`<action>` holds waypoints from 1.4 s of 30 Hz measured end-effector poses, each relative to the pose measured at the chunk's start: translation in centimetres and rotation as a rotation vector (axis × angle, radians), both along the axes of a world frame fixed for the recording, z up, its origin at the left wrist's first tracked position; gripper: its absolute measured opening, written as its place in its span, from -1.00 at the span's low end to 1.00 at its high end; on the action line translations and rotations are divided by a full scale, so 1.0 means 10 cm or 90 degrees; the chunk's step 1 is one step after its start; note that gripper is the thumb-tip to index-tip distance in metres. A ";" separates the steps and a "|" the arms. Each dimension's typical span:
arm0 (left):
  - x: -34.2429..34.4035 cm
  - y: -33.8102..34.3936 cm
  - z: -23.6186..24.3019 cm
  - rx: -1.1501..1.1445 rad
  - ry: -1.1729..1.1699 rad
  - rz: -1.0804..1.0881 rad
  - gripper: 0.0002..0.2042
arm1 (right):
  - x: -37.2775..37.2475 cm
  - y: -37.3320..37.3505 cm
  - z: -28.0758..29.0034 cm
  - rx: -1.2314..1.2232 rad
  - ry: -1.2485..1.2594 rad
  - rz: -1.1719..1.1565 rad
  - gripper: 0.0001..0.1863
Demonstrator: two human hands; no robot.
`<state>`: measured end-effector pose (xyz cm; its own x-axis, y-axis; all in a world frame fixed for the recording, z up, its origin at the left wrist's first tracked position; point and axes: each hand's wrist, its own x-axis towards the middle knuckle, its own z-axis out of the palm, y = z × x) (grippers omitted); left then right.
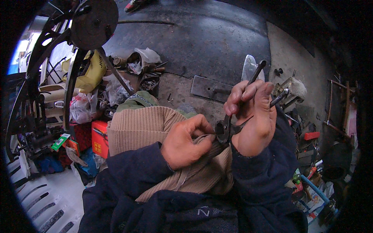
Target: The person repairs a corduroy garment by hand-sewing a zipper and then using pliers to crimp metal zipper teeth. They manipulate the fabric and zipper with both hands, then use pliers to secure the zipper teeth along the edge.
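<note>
A tan ribbed garment [134, 132] lies bunched over my lap. My left hand [186, 141] is closed, its thumb and fingers pinching the garment's edge, where what looks like a dark zipper strip runs to the right. My right hand [254, 112] grips a pair of dark metal pincers [222, 131], with the handles pointing up and away past the fingers. The pincer jaws are at the edge of the strip, just right of my left fingertips. Whether they bite on it is too small to tell. A greenish cloth [142, 99] shows beyond the garment.
At left stands a black iron machine with a round wheel [94, 24]. Near it are a yellow bag [91, 72], plastic bags and a red box [100, 138]. A flat metal plate [202, 86] lies on the floor ahead. A white slatted plastic seat [50, 194] is at lower left; tools clutter the right.
</note>
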<state>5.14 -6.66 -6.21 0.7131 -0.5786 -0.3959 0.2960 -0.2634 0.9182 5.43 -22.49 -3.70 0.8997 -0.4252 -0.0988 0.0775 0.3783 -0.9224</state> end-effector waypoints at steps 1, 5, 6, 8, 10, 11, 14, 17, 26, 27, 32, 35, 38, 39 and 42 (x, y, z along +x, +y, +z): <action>0.00 0.00 0.00 0.004 0.006 0.000 -0.88 | -0.01 -0.02 0.00 -0.015 -0.004 0.022 -0.52; 0.00 0.00 0.00 -0.009 0.014 0.004 -0.88 | -0.02 -0.04 -0.03 -0.017 -0.013 0.037 -0.53; 0.00 0.00 0.00 -0.009 0.012 0.002 -0.88 | -0.03 -0.03 -0.03 -0.027 -0.007 0.025 -0.53; 0.00 0.00 0.00 -0.009 0.012 -0.001 -0.88 | -0.03 -0.02 -0.02 -0.030 0.008 0.010 -0.53; 0.00 0.01 0.00 -0.009 0.016 -0.003 -0.88 | -0.01 -0.01 0.00 0.008 -0.026 -0.005 -0.51; 0.00 0.00 0.00 -0.012 0.003 -0.005 -0.88 | 0.00 -0.01 0.00 0.017 -0.042 -0.009 -0.50; 0.00 0.01 0.01 -0.024 -0.007 -0.007 -0.89 | -0.03 -0.04 0.00 0.038 -0.021 -0.033 -0.50; 0.00 0.02 0.03 -0.036 0.012 -0.008 -0.90 | -0.06 -0.08 -0.05 0.111 -0.016 -0.063 -0.50; 0.02 0.16 0.04 -0.017 0.003 0.003 -0.88 | 0.08 -0.91 0.35 0.290 -0.143 -0.150 -0.57; 0.02 0.16 0.04 -0.021 0.030 0.018 -0.88 | 0.06 -0.97 0.33 0.248 -0.157 -0.098 -0.56; -0.02 0.14 0.03 -0.070 0.082 0.048 -0.87 | -0.02 -0.84 0.03 0.076 -0.075 -0.045 -0.51; -0.03 0.12 0.03 -0.086 0.030 0.054 -0.89 | -0.04 -0.70 0.06 -0.157 0.062 0.094 -0.54; -0.04 0.14 0.05 -0.120 0.062 0.082 -0.87 | -0.09 -0.56 0.16 -0.219 0.177 0.268 -0.66; -0.04 0.15 0.06 -0.131 0.076 0.096 -0.87 | -0.09 -0.51 0.16 -0.236 0.180 0.311 -0.70; -0.05 0.18 0.09 -0.145 0.083 0.114 -0.86 | -0.13 -0.44 0.10 -0.260 0.221 0.479 -0.82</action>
<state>4.63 -4.85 -5.34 0.7636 -0.5325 -0.3653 0.4380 0.0115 0.8989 4.15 -26.86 -2.73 0.9007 0.1987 -0.3864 -0.3632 -0.1436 -0.9206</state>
